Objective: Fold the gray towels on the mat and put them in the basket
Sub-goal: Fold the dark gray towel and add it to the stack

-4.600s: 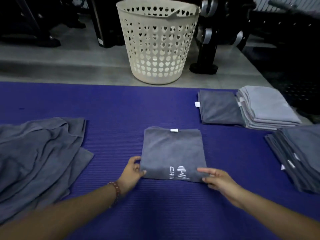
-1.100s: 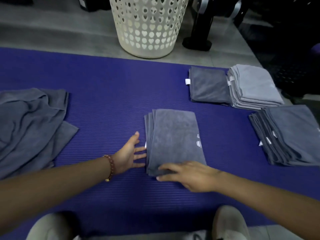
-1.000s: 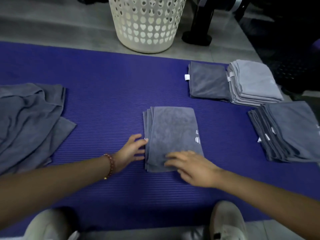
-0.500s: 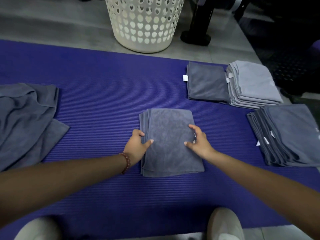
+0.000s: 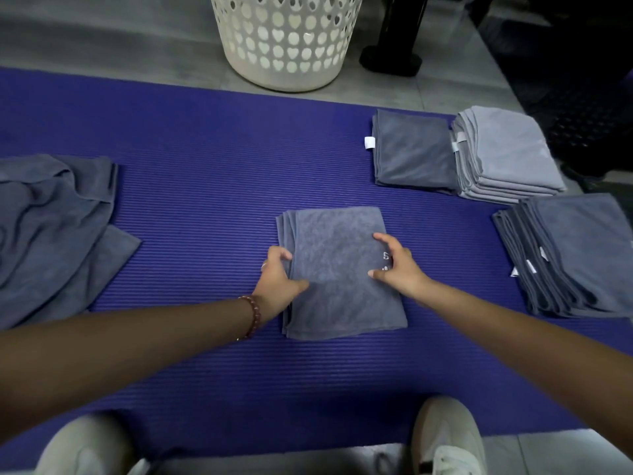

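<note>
Finding: both hands have come off the flat and closed in on the folded gray towel [image 5: 339,269], one at each long side. My left hand [image 5: 277,282] grips the stepped left edge, fingers curled over the layers and thumb lying on top. My right hand [image 5: 397,265] clasps the right edge beside the white print, forefinger and thumb spread on the top face and the other fingers curled over the side. Whether any fingertip is yet beneath the cloth I cannot tell.

Location: the towel lies flat at the middle of the purple mat [image 5: 205,166], not lifted. The white basket [image 5: 287,46] stands on the floor just beyond the mat's far edge.

Assessment: folding of this piece appears complete, and the grip suits a lift.

Compared with a second ago, my right palm no longer presses the near corner, and my left is off the mat. Earlier still the towel was wider, one fold short. The loose towels [image 5: 51,234] at left are unchanged.
</note>
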{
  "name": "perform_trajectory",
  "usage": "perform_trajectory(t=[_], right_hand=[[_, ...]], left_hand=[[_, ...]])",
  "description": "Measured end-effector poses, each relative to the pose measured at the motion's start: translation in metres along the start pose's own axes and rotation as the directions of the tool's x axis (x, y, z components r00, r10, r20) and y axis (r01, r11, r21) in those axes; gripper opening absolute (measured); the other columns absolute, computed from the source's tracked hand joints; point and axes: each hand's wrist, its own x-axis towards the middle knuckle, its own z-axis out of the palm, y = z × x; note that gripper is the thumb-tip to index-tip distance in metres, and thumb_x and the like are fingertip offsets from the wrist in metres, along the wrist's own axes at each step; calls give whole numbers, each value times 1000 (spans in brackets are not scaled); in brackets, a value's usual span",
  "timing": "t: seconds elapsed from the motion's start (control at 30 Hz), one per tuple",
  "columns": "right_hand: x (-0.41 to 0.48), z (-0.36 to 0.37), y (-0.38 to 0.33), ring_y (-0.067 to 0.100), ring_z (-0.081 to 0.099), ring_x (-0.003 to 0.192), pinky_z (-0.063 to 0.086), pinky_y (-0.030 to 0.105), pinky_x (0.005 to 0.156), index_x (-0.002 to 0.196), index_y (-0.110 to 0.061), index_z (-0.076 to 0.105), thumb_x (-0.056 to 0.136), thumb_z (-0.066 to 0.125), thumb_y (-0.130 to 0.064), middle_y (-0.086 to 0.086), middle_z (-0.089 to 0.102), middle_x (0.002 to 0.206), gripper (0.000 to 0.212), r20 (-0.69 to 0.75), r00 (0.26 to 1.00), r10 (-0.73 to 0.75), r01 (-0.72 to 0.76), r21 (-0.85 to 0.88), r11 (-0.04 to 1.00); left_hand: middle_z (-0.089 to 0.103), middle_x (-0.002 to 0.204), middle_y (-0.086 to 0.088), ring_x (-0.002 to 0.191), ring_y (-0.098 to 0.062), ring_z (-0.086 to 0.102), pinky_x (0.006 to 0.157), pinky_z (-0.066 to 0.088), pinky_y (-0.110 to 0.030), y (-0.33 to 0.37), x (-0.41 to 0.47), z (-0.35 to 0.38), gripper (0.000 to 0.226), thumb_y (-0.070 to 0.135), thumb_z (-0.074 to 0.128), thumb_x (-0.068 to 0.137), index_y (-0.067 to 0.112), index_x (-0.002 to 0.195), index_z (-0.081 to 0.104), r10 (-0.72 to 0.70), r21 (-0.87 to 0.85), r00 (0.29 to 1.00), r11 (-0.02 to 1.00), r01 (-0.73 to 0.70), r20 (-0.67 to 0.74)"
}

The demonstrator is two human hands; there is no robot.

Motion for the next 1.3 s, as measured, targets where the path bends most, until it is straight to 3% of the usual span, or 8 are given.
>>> perform_trajectory(t=[0.17,0.5,0.6,0.77,0.87,1.03,1.13,1.3], right_hand=[[-3,-3,-2,15,50,114,47,29,92,136,-35,39,81,69,-7,1,43,135,69,46,999,-21,11,211,977],[-21,-24,-9,6,48,119,42,29,103,141,-43,31,86,59,2,-10,42,135,76,142,987,-78,34,291,956],[-12,-59,-19,2,51,118,44,27,102,132,-47,38,86,57,6,-13,46,135,72,56,987,-152,118,397,910],[41,-145,-41,-11,53,106,47,15,90,132,-31,43,85,56,11,-16,50,127,65,-263,940,-218,320,456,830],[99,-197,-44,9,58,107,49,27,91,119,-29,49,84,61,6,0,55,126,52,-471,871,-139,392,495,775],[179,-201,10,27,57,109,47,43,97,114,-23,51,79,72,-12,17,56,129,42,-383,917,112,97,488,868],[176,-176,35,25,54,111,42,32,97,128,-6,48,85,64,-3,16,53,126,46,-467,879,99,64,321,945],[152,-148,56,16,46,117,28,9,91,137,-19,44,92,57,-13,6,45,130,47,-488,868,-94,141,61,988]], left_hand=[[36,136,1,120,-21,48,87,52,-30,15,8,-4,61,13,61,90,29,137,25,91,-124,988,989,-76,122],[52,130,-4,121,-20,51,104,42,-45,35,22,-9,45,33,65,71,42,115,59,203,8,968,978,-206,149],[55,130,-2,119,-13,54,104,43,-39,78,38,-6,46,9,68,79,28,118,56,290,-78,947,956,-282,135],[53,130,1,119,-10,52,105,41,-32,181,117,17,54,15,71,76,28,125,52,500,-10,858,864,-503,114],[46,134,4,123,-9,46,103,41,-24,233,185,47,57,6,63,87,20,138,42,535,-51,835,844,-533,130],[49,135,-16,110,-23,54,79,53,-23,210,264,97,82,4,55,92,18,150,-2,222,-37,941,975,-219,257],[52,130,-18,111,-26,55,95,48,-34,167,277,113,70,4,51,94,17,149,10,200,109,963,969,-222,179],[53,118,-4,107,-16,54,94,47,-26,152,274,120,40,5,58,90,22,123,44,356,117,923,920,-373,143]])
